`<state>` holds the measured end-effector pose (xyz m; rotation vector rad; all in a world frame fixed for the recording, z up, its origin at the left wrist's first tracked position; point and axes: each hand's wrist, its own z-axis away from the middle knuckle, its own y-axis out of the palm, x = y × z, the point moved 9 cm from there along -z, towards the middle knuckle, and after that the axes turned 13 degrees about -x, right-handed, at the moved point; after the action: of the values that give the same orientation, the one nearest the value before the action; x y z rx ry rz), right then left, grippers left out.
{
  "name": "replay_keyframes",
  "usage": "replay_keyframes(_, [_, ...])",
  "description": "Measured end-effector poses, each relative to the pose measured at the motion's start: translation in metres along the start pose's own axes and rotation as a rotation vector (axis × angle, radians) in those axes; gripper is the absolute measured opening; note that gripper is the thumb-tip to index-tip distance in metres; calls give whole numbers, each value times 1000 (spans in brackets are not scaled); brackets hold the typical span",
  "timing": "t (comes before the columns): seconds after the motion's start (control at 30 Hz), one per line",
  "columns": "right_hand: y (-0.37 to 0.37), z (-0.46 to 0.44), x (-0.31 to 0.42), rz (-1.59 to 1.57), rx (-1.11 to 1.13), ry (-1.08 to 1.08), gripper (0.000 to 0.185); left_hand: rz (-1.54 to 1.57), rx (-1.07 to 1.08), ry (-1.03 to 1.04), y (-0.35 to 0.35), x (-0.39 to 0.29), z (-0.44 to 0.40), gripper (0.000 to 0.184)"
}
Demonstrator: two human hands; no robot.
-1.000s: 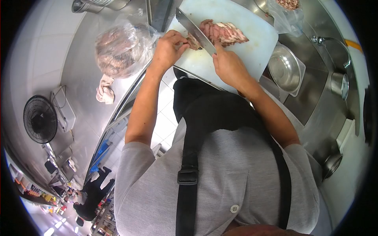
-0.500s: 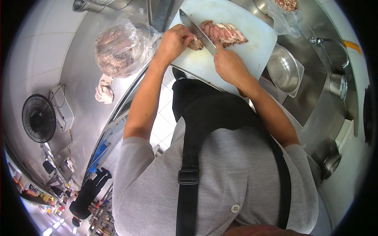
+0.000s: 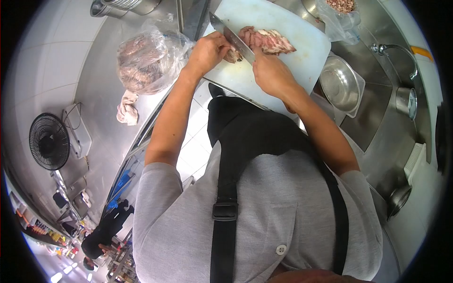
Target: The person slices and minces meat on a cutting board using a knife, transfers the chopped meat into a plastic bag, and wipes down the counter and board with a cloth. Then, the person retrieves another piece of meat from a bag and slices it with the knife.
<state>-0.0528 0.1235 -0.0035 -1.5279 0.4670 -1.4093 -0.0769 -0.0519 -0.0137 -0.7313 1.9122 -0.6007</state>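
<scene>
My right hand point(image 3: 272, 71) is wrapped round the handle of a knife point(image 3: 232, 37). The wide blade slants up and left across a white cutting board point(image 3: 288, 78). Left of the blade, my left hand point(image 3: 207, 51) has its fingers bent onto a small piece of cooked meat point(image 3: 233, 55), pressing it on the board close to the blade. On the blade's other side lies a row of overlapping meat slices point(image 3: 268, 40), brown at the edges and pinkish inside. The knife's handle is mostly hidden by my fingers.
Left of the board, a clear plastic bag point(image 3: 146, 61) holds large pieces of meat, with a crumpled cloth point(image 3: 127, 108) below it. To the right stand a steel bowl point(image 3: 339, 82), a faucet point(image 3: 398, 49) and a bag of chopped food point(image 3: 342, 19). A person in black point(image 3: 106, 231) is further off.
The knife and my right hand have shifted slightly left, toward the left hand's fingers. My left hand still rests on the meat piece. The distant person has bent or moved an arm.
</scene>
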Motion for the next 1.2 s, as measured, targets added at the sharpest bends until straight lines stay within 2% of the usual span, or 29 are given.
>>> replay_keyframes(0.13, [-1, 1, 0, 4, 22, 12, 43, 47, -33, 18, -3, -3, -1, 7])
replay_keyframes(0.37, [10, -6, -4, 8, 13, -31, 45, 12, -7, 15, 1, 3, -2, 12])
replay_keyframes(0.47, [8, -7, -1, -30, 31, -16, 36, 27, -7, -13, 3, 6, -2, 11])
replay_keyframes(0.57, [44, -15, -18, -22, -85, -93, 45, 31, -10, -22, 3, 8, 1, 10])
replay_keyframes(0.63, [46, -7, -13, -22, -83, -51, 42, 19, -19, 8, -1, 8, -2, 10])
replay_keyframes(0.73, [41, -6, -11, 20, -63, 26, 31, 38, 5, -68, -6, 10, 3, 16])
replay_keyframes(0.8, [40, -6, -14, 70, -63, 41, 25, 1, 70, -89, -11, -1, 9, 28])
replay_keyframes(0.83, [46, -5, -19, 87, -67, 9, 24, -9, -6, 61, -18, -16, 14, 38])
replay_keyframes(0.87, [60, -9, -29, 26, -190, -171, 22, 71, 111, -93, -7, -10, 16, 40])
replay_keyframes(0.9, [74, -13, -42, 20, -153, -220, 25, 54, 22, -36, -4, -9, 19, 38])
replay_keyframes(0.93, [74, -15, -47, -17, -279, -408, 30, 113, 6, -23, 10, 3, 20, 36])
replay_keyframes(0.97, [75, -19, -55, -32, -263, -426, 34, 58, -124, 146, 32, 24, 29, 32])
replay_keyframes(1.0, [76, -25, -62, -47, -246, -443, 39, 70, -89, 65, 40, 35, 26, 32])
replay_keyframes(1.03, [61, -26, -44, -117, -179, -340, 43, -4, -100, 25, 27, 29, 28, 34])
replay_keyframes(1.07, [43, -15, -22, -11, -452, -703, 44, -52, -61, 35, 30, 31, 26, 36])
replay_keyframes(1.13, [53, -26, -43, -11, -238, -422, 49, -100, -54, -3, 36, 35, 26, 35])
replay_keyframes(1.2, [49, -18, -28, -56, -124, -298, 51, -139, -80, 3, 33, 30, 33, 35])
